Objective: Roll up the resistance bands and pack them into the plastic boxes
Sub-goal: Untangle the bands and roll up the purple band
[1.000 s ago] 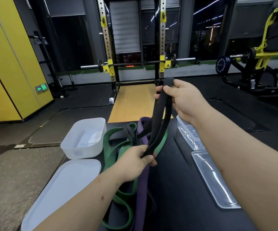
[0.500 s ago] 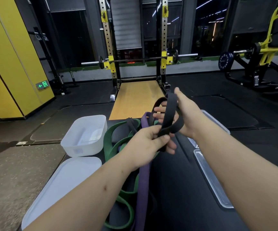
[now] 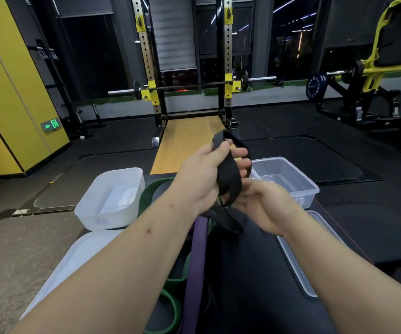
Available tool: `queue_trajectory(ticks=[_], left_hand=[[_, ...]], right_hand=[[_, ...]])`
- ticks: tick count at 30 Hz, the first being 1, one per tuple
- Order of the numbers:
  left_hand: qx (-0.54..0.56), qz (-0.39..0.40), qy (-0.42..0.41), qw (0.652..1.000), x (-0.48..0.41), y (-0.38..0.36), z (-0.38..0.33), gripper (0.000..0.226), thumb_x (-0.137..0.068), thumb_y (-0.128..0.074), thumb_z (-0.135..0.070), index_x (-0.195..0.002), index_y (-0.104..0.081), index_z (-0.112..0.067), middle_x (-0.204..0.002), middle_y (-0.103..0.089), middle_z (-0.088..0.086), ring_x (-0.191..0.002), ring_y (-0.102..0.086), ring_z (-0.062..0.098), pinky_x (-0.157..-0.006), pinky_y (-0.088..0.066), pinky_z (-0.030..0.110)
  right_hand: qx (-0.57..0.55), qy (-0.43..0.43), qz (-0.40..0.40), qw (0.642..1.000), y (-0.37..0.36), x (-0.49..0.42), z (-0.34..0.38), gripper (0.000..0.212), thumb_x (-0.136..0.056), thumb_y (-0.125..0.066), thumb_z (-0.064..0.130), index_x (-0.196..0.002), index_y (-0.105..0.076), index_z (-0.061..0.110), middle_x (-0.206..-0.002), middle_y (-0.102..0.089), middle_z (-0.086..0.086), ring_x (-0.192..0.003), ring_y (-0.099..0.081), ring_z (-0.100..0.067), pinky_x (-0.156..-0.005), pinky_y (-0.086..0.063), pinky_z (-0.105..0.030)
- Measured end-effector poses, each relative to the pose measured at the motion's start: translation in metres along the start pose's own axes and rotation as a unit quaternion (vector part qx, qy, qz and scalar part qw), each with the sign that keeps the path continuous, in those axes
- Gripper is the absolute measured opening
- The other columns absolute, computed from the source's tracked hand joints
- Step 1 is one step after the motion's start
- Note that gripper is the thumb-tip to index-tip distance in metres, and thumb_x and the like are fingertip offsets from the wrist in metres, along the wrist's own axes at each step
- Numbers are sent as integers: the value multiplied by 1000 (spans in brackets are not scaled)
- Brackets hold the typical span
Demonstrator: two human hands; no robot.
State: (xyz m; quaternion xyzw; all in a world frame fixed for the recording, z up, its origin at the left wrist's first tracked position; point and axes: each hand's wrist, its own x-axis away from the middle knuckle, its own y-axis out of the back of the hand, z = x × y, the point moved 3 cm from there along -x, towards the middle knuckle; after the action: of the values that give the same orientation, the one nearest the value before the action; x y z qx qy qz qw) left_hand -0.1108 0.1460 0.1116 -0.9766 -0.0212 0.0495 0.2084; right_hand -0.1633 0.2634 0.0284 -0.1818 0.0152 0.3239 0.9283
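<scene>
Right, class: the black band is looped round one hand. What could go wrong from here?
The black band is only loosely looped round the left hand; if the right hand slackens, the coil may spring open. Its hanging end lies beside the purple band and green band, so further winding might snag or drag them.

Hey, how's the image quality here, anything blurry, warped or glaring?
Head view: the right hand is smeared by motion blur, the left hand and black resistance band sharper; wide-angle distortion skews the squat rack uprights; soft glare on the clear lid; gym dim overall.
</scene>
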Motion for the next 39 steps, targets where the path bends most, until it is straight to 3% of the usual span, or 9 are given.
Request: queue_trajectory(ticks=[2,7,13,17,21,24,27,33,39], left_hand=[[24,-20,2,1000,-8,1,-4,25,-107,-49,-12,-125,-57,4,-101,-73,17,-82,-75,23,-82,-61,38],[-50,-43,11,998,-24,18,0,28,-108,-50,-25,-117,-60,-1,-119,-70,25,-115,-69,35,-100,-56,47],[-87,19,80,993,-30,46,40,83,-100,-35,-70,-141,-56,-1,-132,-61,11,-118,-57,34,-115,-40,45],[-179,83,30,980,-18,47,45,63,-102,-33,-65,-131,-68,-22,-134,-68,6,-129,-61,20,-116,-39,43],[-384,111,-33,916,-16,49,39,29,-93,-66,-49,-116,-71,-32,-118,-74,0,-116,-67,18,-108,-47,44],[-486,90,-62,867,-20,44,38,24,-91,-74,-34,-115,-68,-36,-108,-73,-17,-104,-65,0,-94,-48,25],[-523,57,-85,846,-23,37,38,8,-97,-66,-36,-102,-68,-31,-97,-74,-13,-97,-67,7,-93,-52,34],[-418,88,-81,900,-13,23,26,29,-108,-49,-24,-94,-66,-5,-83,-77,3,-86,-73,18,-94,-55,37],[-245,57,-42,967,-14,22,6,25,-110,-43,-18,-103,-57,2,-62,-54,4,-56,-51,22,-63,-47,33]], right_hand=[[63,11,41,997,0,4,-3,46,-82,-49,4,-122,-68,-6,-130,-66,-29,-125,-62,-38,-112,-47,-43],[184,65,5,981,2,5,9,21,-101,-60,7,-118,-71,1,-117,-74,-19,-116,-69,-32,-110,-49,-48],[191,108,-46,975,-1,-4,39,23,-105,-56,11,-119,-74,8,-111,-77,-14,-103,-73,-28,-87,-56,-38],[167,112,-85,976,-4,-10,50,20,-103,-59,11,-112,-75,2,-104,-76,-22,-92,-73,-31,-78,-58,-41],[123,130,-110,978,-9,-13,71,16,-103,-57,7,-101,-71,-1,-83,-72,-15,-75,-72,-26,-68,-61,-36],[121,147,-112,975,-13,-16,81,17,-103,-59,10,-107,-72,-1,-85,-71,-15,-83,-71,-29,-73,-59,-39],[105,150,-121,976,-17,-17,83,18,-103,-59,13,-109,-71,1,-90,-72,-14,-90,-71,-27,-79,-59,-39],[31,37,-118,992,-6,-13,62,43,-109,-42,32,-119,-67,-2,-99,-69,-16,-83,-65,-25,-76,-54,-36],[148,-19,-146,978,21,2,23,32,-101,-43,8,-118,-71,6,-110,-76,-17,-99,-75,-24,-86,-58,-36]])
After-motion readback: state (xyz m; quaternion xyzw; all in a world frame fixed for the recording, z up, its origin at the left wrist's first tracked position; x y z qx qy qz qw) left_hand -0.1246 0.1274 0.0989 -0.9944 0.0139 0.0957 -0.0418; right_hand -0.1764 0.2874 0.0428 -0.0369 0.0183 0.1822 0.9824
